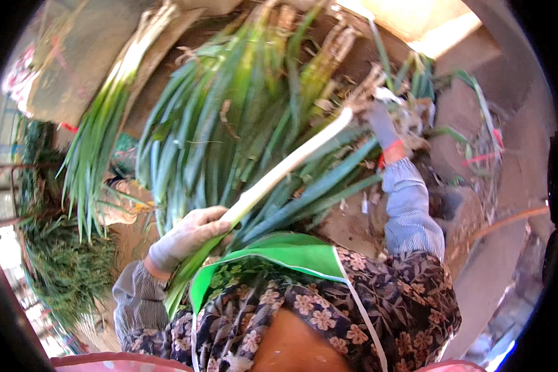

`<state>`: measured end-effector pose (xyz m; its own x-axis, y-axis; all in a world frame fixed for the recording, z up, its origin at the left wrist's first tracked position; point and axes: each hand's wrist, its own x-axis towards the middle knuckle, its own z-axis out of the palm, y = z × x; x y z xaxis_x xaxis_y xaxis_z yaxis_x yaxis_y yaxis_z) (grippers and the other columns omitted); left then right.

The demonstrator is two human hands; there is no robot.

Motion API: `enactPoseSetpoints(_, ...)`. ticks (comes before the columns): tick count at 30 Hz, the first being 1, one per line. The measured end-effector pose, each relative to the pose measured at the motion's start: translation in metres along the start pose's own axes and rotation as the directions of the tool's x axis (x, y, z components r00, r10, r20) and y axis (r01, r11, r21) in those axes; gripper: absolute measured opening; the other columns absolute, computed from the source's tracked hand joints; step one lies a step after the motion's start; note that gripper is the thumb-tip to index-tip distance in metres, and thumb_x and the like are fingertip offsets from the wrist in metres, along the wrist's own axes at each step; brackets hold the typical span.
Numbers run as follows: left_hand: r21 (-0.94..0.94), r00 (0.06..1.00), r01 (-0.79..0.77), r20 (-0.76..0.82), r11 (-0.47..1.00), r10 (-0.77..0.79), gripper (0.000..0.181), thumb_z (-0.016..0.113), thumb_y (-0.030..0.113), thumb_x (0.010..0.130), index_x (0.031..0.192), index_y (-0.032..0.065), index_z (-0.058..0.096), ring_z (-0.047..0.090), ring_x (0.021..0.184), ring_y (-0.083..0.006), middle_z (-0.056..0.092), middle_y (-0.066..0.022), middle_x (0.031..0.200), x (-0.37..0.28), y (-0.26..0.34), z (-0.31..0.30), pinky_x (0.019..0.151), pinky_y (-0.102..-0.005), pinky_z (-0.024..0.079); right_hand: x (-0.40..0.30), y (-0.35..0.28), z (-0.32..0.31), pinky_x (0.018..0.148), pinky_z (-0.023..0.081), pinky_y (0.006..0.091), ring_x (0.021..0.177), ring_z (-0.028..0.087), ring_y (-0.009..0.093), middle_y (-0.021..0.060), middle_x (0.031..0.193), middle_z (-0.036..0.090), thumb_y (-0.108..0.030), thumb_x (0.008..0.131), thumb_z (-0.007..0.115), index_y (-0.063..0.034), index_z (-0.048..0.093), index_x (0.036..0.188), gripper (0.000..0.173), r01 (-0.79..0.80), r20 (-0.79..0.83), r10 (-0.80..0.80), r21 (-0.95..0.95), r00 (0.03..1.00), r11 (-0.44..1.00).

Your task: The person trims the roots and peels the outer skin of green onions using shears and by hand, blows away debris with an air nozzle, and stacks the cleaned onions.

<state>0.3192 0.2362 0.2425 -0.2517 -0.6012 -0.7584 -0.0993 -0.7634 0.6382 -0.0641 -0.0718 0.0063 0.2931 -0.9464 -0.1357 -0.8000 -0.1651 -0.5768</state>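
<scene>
My left hand [188, 237], in a pale glove, is closed around the green part of one long Welsh onion [286, 162]. Its white shaft slants up to the right, and its leaves trail down past my left wrist over the green apron [279, 255]. Near the root end is my right hand [382, 124], also gloved and blurred by motion. Whether its fingers grip the roots or peeled skin is not clear. Under the held stalk lies a broad heap of unpeeled onions [223, 121], leaves towards me and brown roots away.
A bundle of white-shafted onions [121, 88] rests on a board at the upper left. Dark green leafy stuff [69, 269] is piled at the left. Root and skin scraps [414, 121] lie beyond my right hand. Red ties [486, 156] with dry stalks are at the right.
</scene>
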Motion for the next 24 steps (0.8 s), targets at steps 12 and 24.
enactPoseSetpoints(12,0.621,0.887,0.079,-0.401,0.780,0.230,0.022,0.060,0.022,0.096,0.109,0.0039,0.063,0.051,0.058,-0.0072,0.057,0.0028,0.072,-0.109,0.072,-0.185,0.054,-0.0272,0.046,-0.036,0.153,-0.098,0.088,0.050,0.0369,0.103,0.064,0.027,0.0202,0.121,0.065,-0.020,0.095,0.062,0.0050,0.055,0.131,0.044,-0.260,-0.312,0.285,0.119,0.906,0.958)
enactPoseSetpoints(24,0.955,0.349,0.148,-0.292,0.256,0.890,0.051,0.061,0.021,0.092,0.140,0.0056,0.049,0.050,0.129,-0.0308,0.053,-0.0184,0.138,0.120,0.192,-0.409,0.108,-0.0400,0.039,-0.151,0.026,0.023,0.106,0.039,0.0404,0.127,0.051,0.036,0.0240,0.137,0.053,-0.033,0.091,0.066,0.0025,0.051,0.136,0.059,-0.439,-0.308,0.541,0.343,0.783,0.830)
